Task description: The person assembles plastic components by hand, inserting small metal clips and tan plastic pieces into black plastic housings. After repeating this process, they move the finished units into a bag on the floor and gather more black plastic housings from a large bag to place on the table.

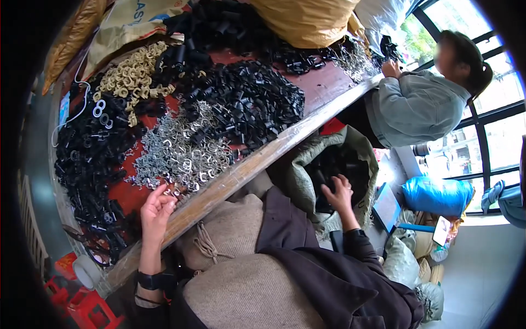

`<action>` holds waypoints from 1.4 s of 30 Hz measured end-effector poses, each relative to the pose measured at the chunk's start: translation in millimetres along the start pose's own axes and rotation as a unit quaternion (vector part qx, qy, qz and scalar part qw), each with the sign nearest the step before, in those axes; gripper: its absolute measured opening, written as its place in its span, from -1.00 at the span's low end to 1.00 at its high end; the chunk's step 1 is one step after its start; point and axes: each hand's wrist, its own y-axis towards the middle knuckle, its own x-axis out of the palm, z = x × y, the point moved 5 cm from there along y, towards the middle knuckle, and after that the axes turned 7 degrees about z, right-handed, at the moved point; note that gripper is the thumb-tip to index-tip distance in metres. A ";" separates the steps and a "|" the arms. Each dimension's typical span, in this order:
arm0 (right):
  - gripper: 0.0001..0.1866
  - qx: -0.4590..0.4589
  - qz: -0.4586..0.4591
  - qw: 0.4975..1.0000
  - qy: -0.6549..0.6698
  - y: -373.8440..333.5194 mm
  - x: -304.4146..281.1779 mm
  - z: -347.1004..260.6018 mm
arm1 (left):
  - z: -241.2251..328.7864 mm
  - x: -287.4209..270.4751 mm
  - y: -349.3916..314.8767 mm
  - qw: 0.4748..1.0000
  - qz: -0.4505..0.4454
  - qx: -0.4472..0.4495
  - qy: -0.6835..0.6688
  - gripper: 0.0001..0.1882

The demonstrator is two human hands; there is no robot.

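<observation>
2 bare hands work at a long wooden table [307, 123] whose near edge runs as a slanted line from near left to far right. The left hand [156, 211] rests at that edge with its fingers curled inward, thumb and fingertips pinched together at the near fringe of the heap of silver metal clips [183, 153]; whether a clip sits between them cannot be told. That heap spreads along the table's length, its long axis following the edge; the single clips lie every way, too many and too tangled to count.

The right hand [338, 193] is off the table to the right, fingers spread open and pressed down onto black parts inside 1 open grey-green sack [359, 151] just below the table edge. Whether it grips any part cannot be told.

Farther on the table lie 2 large piles of black plastic parts, 1 at the left [90, 159] and 1 in the middle [246, 98], and 1 smaller heap of pale yellow clips [131, 74] far left. 1 white cable [76, 104] loops near the left rim. 1 other person in a grey jacket [416, 107] sits at the far right end of the table. 1 blue bag [435, 194] lies on the floor to the right.
</observation>
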 end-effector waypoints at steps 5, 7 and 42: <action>-0.46 -0.101 -0.036 0.994 0.028 -37.6 21.4 -40.3 | 6.3 1.6 -5.6 0.999 -0.006 0.031 0.014 -0.51; -0.46 -0.100 -0.073 0.989 0.075 -47.6 30.6 -41.4 | 7.1 1.7 -6.6 1.000 -0.006 0.027 0.015 -0.51; -0.89 0.161 -0.030 0.901 0.401 -43.5 61.9 0.6 | 8.2 4.0 -1.0 0.999 -0.009 -0.034 -0.021 -0.57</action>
